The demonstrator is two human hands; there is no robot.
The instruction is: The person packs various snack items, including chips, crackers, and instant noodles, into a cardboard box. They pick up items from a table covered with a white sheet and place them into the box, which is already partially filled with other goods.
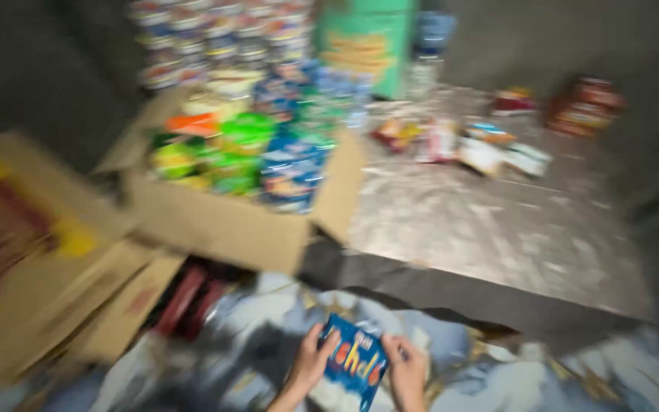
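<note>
Both hands grip one blue packet (355, 363) low in the head view, just above the bottom edge. My left hand (309, 365) pinches its left edge, fingers curled round the side; my right hand (406, 371) pinches the right edge the same way. The packet is tilted, its top corner leaning left, and it carries bright orange and yellow print. It is held over a pale blue and white patterned cloth (497, 374) that covers the foreground.

Everything is motion-blurred, so fine detail cannot be told.

Beyond the packet stands a low counter (497, 229) with a mottled grey-brown top and a dark front edge. On its left end sits an open cardboard box (223, 221) filled with green, orange and blue packets, flaps folded outward. Behind the box rise stacked rows of small round tubs (207, 38), and beside them a green carton (364, 46). Farther back on the counter lie scattered small packets (467, 145), well apart from a red stack (585, 107) near the right wall.

At left, a larger flattened brown box (24, 244) leans, with red items (188, 301) showing beneath its flap.
</note>
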